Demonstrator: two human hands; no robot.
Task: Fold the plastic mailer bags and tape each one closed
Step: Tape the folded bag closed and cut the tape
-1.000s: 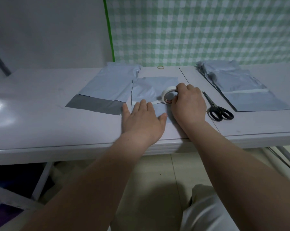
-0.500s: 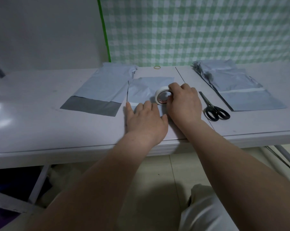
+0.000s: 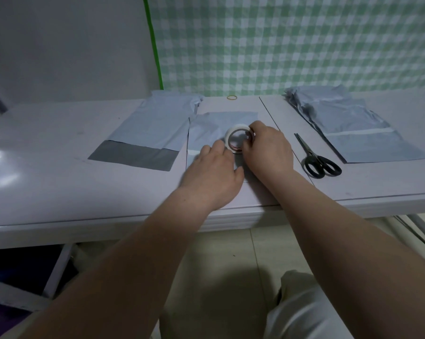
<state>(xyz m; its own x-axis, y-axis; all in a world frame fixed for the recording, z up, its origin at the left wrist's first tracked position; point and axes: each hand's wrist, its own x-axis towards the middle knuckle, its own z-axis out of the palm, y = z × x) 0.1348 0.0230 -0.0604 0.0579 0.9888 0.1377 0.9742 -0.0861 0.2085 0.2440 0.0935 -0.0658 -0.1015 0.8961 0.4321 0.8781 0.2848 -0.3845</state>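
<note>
Pale surface (image 3: 59, 187), right hand (image 3: 267, 150) gripping upright tape roll (image 3: 228, 139) on folded mailer bag (image 3: 213, 126), left hand (image 3: 213, 172) flat, pressing bag.

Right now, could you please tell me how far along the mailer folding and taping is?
Done: the centre mailer lies folded, with white tape started across it. In hand: the right hand grips the tape roll; the left hand presses the mailer flat. Left: cutting the tape; the scissors lie untouched. Whether the left pile or right pile is finished, I cannot tell.
</note>
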